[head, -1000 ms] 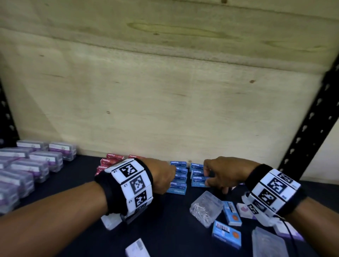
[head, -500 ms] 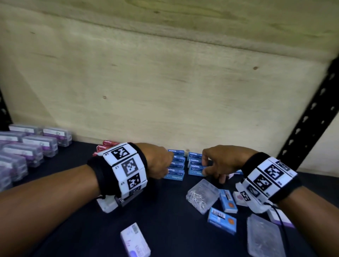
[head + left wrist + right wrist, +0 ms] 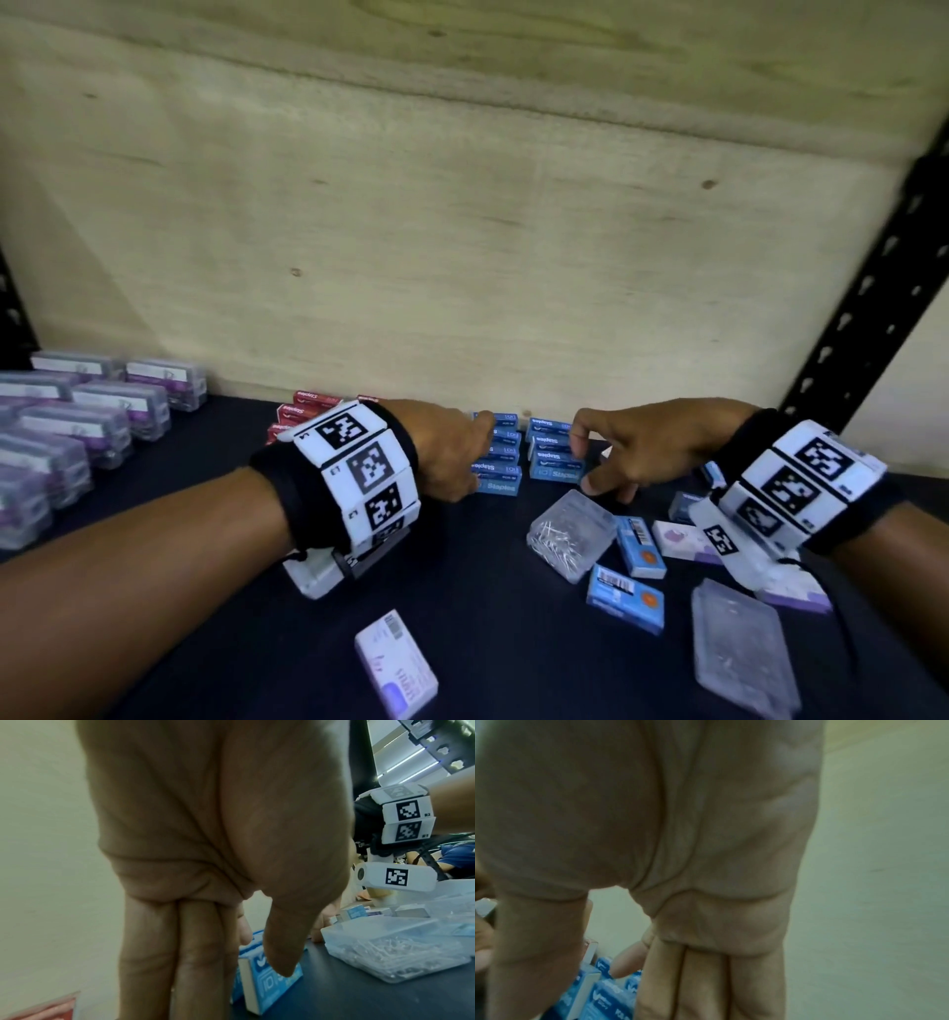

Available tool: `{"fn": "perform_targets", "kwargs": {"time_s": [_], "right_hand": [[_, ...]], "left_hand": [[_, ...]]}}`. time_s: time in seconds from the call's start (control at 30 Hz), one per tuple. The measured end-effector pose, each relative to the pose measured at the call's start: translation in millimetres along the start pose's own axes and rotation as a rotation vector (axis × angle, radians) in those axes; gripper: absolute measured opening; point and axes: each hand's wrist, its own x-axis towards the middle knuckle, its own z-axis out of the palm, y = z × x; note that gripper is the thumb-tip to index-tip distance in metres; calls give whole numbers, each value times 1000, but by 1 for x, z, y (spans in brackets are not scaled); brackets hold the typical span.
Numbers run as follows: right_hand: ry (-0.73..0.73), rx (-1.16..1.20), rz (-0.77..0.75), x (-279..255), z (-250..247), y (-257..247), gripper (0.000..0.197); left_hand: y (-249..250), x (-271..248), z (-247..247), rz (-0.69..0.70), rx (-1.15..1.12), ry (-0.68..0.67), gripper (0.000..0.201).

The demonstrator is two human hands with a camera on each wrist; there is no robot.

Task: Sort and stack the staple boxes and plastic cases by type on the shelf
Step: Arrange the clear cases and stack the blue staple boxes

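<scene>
Looking down from my head, my left hand (image 3: 452, 457) and right hand (image 3: 637, 452) square up two blue staple box stacks (image 3: 524, 455) at the shelf (image 3: 462, 591) back; purple cases (image 3: 77, 426) are stacked left, red boxes (image 3: 303, 416) grouped (loose boxes and clear cases (image 3: 572, 534) remain). Left wrist: straight fingers (image 3: 195, 953) press the blue stack. Right wrist: extended fingers (image 3: 706, 983) touch it, gripping nothing.

Pale plywood back panel (image 3: 462, 246), dark shelf surface (image 3: 503, 632), black perforated upright (image 3: 868, 288) at rt, dim light
</scene>
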Motion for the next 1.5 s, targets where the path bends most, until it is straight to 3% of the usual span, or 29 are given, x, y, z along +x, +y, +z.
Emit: {"fn": "perform_targets", "kwargs": {"time_s": [0.37,0.53,0.73,0.83,0.9,1.1,1.27,1.5], "right_hand": [[-2,-79,-135,-25,14,-8,56],[-41,-59,-177,-24,18,-15,56],[-32,-120,-204,-24,23,-16,62],[0,-99,-206,-25,22,-13,56],[49,-68,-181,-33,16,-9,54],[129,-81,34,-77,-14,24,47],[135,114,219,-105,-13,63,34],[138,147,406,-136,1,93,73]], "left_hand": [[3,-13,5,-40,-39,10,68],[1,-20,7,-39,-73,21,71],[-3,-31,5,-37,-120,17,60],[-5,-36,1,-24,-122,42,40],[-4,-40,-3,0,-126,75,25],[38,-41,-10,179,-65,147,21],[99,-35,-11,369,-13,163,34],[164,-24,-5,443,110,163,77]]}}
